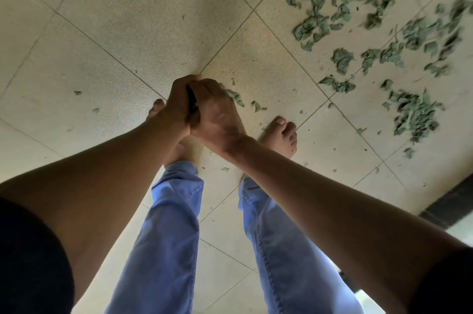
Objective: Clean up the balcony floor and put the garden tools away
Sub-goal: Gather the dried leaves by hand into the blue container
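Note:
My left hand (176, 106) and my right hand (217, 111) are pressed together in front of me, above the tiled floor (133, 19). Their fingers curl around a thin dark object (192, 102) held between them; only a sliver of it shows, so I cannot tell what it is. Wilted green leaves (358, 24) lie scattered in heaps over the tiles at the upper right. A few leaf scraps (236, 97) lie just beyond my right fingers. No garden tool is plainly in view.
I stand barefoot in blue jeans (163, 224), my right foot (284, 134) next to small leaf crumbs. A dark threshold or door frame (450, 201) runs along the lower right. The left half of the floor carries only a few tiny scraps (77, 93).

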`<state>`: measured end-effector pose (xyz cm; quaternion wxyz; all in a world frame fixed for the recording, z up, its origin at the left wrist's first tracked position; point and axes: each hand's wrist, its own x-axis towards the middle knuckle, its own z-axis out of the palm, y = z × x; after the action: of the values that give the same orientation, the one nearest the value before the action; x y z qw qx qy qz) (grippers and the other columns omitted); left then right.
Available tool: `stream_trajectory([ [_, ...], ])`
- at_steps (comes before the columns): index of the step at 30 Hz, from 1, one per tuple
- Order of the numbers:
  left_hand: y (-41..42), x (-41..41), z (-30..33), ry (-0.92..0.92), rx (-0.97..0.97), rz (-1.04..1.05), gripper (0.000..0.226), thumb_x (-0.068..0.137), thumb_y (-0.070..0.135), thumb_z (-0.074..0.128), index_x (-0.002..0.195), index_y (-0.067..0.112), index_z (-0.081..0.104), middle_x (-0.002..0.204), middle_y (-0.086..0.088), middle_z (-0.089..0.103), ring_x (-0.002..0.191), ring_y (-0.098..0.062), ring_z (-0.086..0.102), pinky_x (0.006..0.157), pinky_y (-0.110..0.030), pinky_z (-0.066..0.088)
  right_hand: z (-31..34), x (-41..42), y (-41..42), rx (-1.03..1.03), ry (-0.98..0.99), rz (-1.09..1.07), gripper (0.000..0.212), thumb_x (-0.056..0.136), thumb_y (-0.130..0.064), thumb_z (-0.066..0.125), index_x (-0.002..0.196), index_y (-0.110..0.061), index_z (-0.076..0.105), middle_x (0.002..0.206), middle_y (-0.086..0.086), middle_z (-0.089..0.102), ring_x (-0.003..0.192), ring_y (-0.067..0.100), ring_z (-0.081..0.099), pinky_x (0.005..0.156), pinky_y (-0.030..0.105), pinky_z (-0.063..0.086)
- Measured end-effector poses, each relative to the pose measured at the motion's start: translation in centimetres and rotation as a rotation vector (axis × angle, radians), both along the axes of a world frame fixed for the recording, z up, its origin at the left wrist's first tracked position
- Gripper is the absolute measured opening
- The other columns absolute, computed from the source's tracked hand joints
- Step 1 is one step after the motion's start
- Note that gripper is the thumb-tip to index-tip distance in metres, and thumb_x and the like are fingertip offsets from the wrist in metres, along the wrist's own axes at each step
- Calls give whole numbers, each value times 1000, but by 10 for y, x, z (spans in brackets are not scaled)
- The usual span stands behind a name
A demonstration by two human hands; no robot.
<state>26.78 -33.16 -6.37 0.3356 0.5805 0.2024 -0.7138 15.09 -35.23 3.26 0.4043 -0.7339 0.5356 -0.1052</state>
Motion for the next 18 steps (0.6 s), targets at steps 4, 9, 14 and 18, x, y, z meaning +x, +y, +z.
stream_trajectory([
  [4,-28,-21,44,-80,6,-107,57,101,23,46,47,21,65,54,4,57,52,-10,62,49,-19,47,10,-17,-2,-22,-43,-41,43,81,-1,57,123,1,63,116,17,62,91,33,68,75,41,61],
  [9,-38,-10,44,0,90,-115,30,94,26,61,66,17,57,70,0,55,56,-10,56,47,-18,46,-9,-49,-17,-61,19,-159,56,79,8,49,133,-6,53,125,12,53,88,17,62,63,20,54],
  [14,-39,4,39,19,116,-87,27,92,26,61,67,19,54,71,1,55,54,-9,55,48,-16,44,-52,-95,-22,208,586,21,73,78,4,69,141,-13,38,123,13,48,104,29,53,67,32,43],
  [18,-40,16,39,33,125,-62,27,91,26,62,67,19,53,70,1,55,55,-9,55,48,-15,43,-69,-106,-14,289,630,92,71,84,6,66,143,-12,31,123,18,43,98,32,53,67,36,44],
])
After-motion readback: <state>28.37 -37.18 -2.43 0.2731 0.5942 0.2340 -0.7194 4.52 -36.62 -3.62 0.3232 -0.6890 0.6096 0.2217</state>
